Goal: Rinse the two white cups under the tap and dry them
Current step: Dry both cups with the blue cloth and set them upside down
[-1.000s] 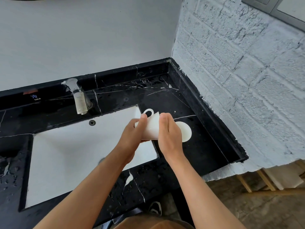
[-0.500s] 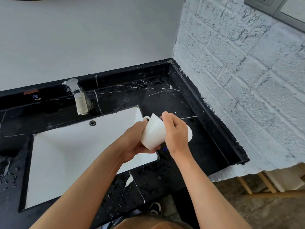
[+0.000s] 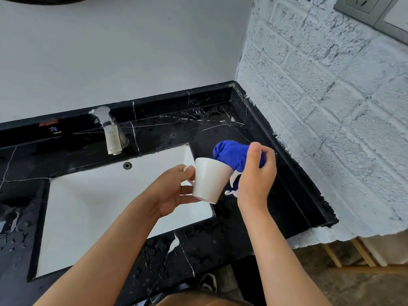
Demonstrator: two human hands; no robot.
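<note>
My left hand holds a white cup by its handle side, tilted with the mouth pointing up and to the right, above the right edge of the sink. My right hand grips a bunched blue cloth pressed into the cup's mouth. A small white piece shows just under the cloth, behind my right hand; I cannot tell whether it is the second cup. The chrome tap stands at the back of the sink with no water running.
The black marble counter is wet with droplets around the sink. A raised black edge borders it on the right against a white brick wall. A wall socket sits top right. Wooden legs show below right.
The cup has turned from lying on its side to mouth up and right. My right hand has lifted away to the right, and the blue cloth now shows at the cup's mouth.
</note>
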